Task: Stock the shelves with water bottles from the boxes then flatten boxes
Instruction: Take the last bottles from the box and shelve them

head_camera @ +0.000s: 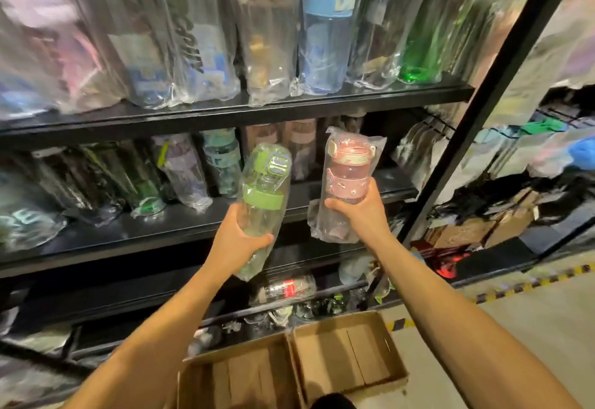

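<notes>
My left hand grips the lower body of a green-lidded water bottle wrapped in a clear plastic bag, tilted to the right. My right hand grips a shorter pink bottle, also bagged, held upright. Both bottles hover in front of the middle shelf of a black rack. On the floor below stand two open cardboard boxes, the left box beside the right one; I see only brown dividers inside them.
The top shelf holds a row of tall bagged bottles. Several more bagged bottles stand at the left and back of the middle shelf. Lower shelves hold loose bottles. A black upright post bounds the rack at right, with cardboard boxes beyond.
</notes>
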Tool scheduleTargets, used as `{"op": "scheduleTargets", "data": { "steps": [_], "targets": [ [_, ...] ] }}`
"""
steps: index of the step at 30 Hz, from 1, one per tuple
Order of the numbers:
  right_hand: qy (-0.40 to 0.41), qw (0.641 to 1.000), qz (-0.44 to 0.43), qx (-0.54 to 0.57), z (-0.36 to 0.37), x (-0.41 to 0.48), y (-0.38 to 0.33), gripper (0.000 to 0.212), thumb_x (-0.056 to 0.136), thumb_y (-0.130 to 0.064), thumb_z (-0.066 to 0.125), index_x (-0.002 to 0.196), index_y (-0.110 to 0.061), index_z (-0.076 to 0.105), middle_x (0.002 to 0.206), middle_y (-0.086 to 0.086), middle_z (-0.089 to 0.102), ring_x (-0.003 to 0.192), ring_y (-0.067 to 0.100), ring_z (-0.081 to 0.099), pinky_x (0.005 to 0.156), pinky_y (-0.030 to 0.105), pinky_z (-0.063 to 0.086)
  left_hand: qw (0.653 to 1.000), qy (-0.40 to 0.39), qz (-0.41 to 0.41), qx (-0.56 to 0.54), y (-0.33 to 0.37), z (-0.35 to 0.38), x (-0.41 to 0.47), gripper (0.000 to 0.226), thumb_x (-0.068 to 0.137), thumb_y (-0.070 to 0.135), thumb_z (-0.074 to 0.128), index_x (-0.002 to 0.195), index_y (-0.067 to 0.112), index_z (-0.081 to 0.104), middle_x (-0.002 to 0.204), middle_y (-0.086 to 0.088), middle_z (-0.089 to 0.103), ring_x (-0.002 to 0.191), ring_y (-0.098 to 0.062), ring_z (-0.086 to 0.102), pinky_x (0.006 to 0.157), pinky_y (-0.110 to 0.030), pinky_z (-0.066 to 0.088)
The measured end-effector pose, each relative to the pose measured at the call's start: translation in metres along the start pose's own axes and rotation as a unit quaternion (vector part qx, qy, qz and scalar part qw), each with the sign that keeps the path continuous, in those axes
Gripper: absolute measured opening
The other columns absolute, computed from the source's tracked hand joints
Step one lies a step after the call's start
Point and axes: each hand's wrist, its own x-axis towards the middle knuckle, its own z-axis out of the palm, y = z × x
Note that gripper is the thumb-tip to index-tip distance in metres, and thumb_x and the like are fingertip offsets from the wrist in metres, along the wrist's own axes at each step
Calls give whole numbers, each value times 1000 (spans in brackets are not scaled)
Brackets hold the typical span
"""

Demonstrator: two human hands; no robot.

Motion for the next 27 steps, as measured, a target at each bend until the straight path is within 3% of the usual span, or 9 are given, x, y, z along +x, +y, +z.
{"op": "scheduleTargets", "data": {
  "steps": [2,8,13,15,17,20,22,25,27],
  "targets": [
    [3,1000,-15,-14,-11,27,5,77,70,-24,96,130,-22,47,119,-12,63,108,1,62,88,22,52,1000,6,-5,10,5,12,16,80,72,23,93,137,26,47,121,16,60,112,-9,60,84,-20,46],
    [-11,998,-43,-52,-22,96,11,76,70,-22,96,128,-20,47,118,-7,63,103,4,62,80,9,45,1000,20,-23,8,13,38,48,89,64,33,94,141,24,48,130,8,63,117,-13,63,100,-44,54],
    [-4,998,-49,-47,-15,130,18,66,70,-13,96,114,-20,47,106,-13,59,95,-6,58,75,0,42,1000,20,-24,3,11,51,60,84,62,36,93,134,30,51,126,12,65,115,-11,64,96,-41,56],
    [-6,998,-34,-49,-11,142,23,54,71,-11,95,102,-20,52,99,-12,61,89,-5,61,74,2,45,999,15,-34,-9,5,55,60,80,66,30,94,134,31,52,124,13,67,113,-9,66,98,-40,55],
    [-21,998,-21,-52,-5,154,31,38,72,-14,95,92,-18,64,91,-5,70,83,1,68,76,17,55,999,4,-38,-20,-2,58,61,81,67,29,94,135,34,52,125,14,69,113,-6,67,102,-40,54],
    [-38,996,9,-78,5,167,37,27,74,-19,93,84,-6,72,86,9,76,80,18,74,76,37,62,999,-3,-40,-21,-6,57,64,86,65,32,94,138,35,51,129,14,68,117,-5,66,103,-37,52],
    [-44,994,42,-93,11,174,38,33,80,-16,88,81,11,69,79,16,72,74,29,71,76,46,60,999,-4,-49,-23,-5,56,64,88,64,32,94,141,34,50,130,14,67,118,-4,65,103,-34,50],
    [-73,985,96,-121,18,183,32,35,91,-13,78,83,15,58,72,10,56,74,24,56,72,34,53,998,-4,-64,-23,-1,57,64,86,67,29,94,140,32,50,128,13,67,116,-5,65,105,-38,52],
    [-86,982,121,-119,22,190,34,24,96,-11,71,91,11,64,83,16,60,85,30,55,83,34,53,997,-9,-79,-21,2,58,65,86,64,33,94,137,32,49,126,13,67,115,-8,66,104,-41,53]
  ]
}}
